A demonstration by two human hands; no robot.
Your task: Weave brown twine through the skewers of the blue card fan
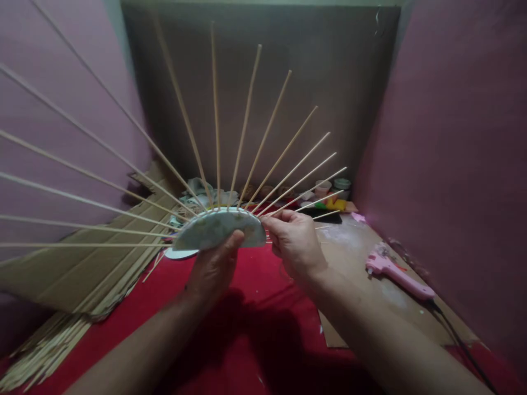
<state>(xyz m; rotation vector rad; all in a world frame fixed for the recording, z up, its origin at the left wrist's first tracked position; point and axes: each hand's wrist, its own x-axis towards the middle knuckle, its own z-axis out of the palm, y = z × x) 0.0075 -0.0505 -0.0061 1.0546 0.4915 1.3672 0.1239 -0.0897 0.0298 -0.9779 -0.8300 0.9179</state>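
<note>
My left hand grips a pale, patterned half-round piece from below, its thumb pressed on the near face. Thin wooden sticks fan out from the curved edge of this piece, up and to both sides. At the right end of the curve, my right hand pinches at the base of one of the sticks on that side, fingertips close to the edge. Part of the right-hand sticks is hidden behind that hand.
A pink glue gun with a black cord lies on a brown board at the right. Cardboard and a bundle of loose sticks lie on the left. Small tubs stand at the back; red cloth covers the floor.
</note>
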